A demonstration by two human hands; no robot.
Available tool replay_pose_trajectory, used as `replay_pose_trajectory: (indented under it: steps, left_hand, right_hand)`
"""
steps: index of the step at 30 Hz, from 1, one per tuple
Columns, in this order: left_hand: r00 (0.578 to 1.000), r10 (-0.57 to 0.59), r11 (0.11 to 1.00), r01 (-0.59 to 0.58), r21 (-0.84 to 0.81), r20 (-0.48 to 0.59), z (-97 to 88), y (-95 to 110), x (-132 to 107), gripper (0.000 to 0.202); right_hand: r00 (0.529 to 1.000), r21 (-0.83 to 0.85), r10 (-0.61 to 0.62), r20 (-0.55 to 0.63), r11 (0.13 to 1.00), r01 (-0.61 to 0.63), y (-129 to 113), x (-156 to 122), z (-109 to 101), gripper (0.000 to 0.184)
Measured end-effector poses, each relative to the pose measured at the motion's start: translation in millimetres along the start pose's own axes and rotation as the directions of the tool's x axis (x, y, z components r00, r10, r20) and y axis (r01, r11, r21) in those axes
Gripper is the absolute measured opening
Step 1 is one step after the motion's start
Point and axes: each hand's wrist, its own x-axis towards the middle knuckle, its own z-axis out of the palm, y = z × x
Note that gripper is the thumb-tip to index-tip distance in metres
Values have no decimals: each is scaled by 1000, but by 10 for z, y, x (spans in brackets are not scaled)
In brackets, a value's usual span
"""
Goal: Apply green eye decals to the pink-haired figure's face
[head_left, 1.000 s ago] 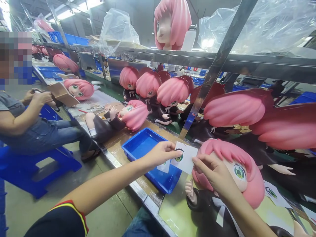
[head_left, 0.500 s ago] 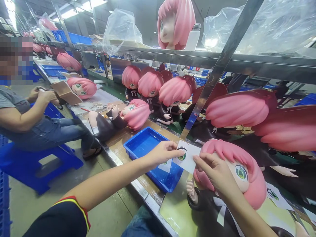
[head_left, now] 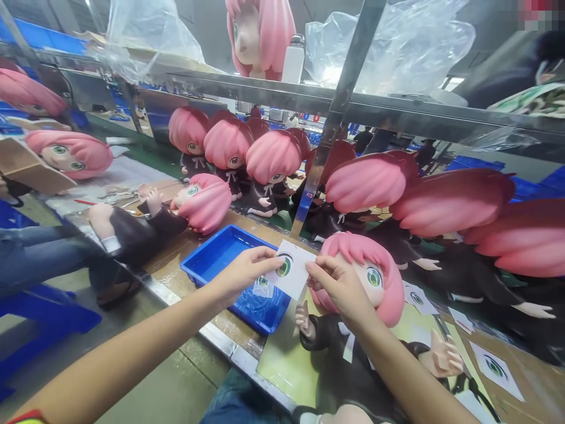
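Note:
A white eye decal sheet with a printed green eye is stretched between my two hands. My left hand pinches its left edge, and my right hand pinches its right edge. Below it stands a blue tray holding water, where another small eye decal shows beside my left fingers. Just behind my right hand lies a pink-haired figure in a black dress, face up on a yellow-green mat. One green eye shows on its face; my right hand and the sheet hide the other side.
More eye decal sheets and black-handled scissors lie on the right. Several pink-haired figures sit in a row behind. A metal shelf post rises at the table's back. Another figure lies left of the tray.
My view has swung right, so the scene has shifted left and more sheets and the scissors show. Both hands still hold the decal sheet above the tray.

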Motion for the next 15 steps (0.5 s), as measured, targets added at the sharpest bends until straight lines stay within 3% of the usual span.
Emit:
replay_pose_trajectory:
  steps: [4,9,12,15]
  left_hand:
    - [1000,1,993,-1,-121,1,225,10,-186,35]
    - [998,25,976,-11,-220,63,757,58,-503,30]
    - [995,13,949,18,-314,95,1220,68,-721,26]
    - [980,-60,903,134,-408,190,1773,-11,-988,31]
  right_hand:
    - [996,127,15,-91,992,-4,-126,-140,-23,36]
    - [970,245,-23,-240,966,84,-301,-606,-61,43]
    - [912,243,-73,-403,953,183,-373,-1095,-120,38]
    - [792,200,-79,-605,948,247,-357,-1716,-217,33]
